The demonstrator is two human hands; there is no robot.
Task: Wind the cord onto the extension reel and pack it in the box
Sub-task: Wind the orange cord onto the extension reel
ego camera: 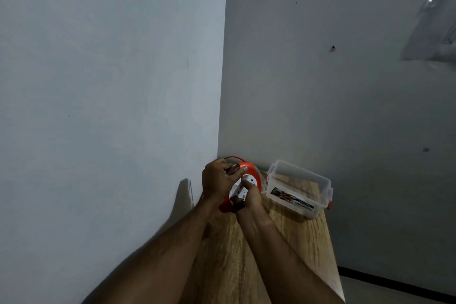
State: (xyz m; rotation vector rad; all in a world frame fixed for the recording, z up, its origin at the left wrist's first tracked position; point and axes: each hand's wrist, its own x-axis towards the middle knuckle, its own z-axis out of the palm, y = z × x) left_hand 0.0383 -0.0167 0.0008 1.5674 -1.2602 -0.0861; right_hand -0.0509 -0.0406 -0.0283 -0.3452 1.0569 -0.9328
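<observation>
Reel (pixel 249 176) sits at the table's (pixel 296 249) far left corner, left hand (pixel 217 181) gripping its rim, right hand (pixel 250 196) pinching its white hub; cord (pixel 230 157) partly loose; winding unfinished; box (pixel 299 189) beside it waits unpacked.

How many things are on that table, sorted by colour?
Red: 1, the reel with its cord, gripped by the left hand and right hand.
Clear: 1, the box.
Total: 2 on the table.
</observation>
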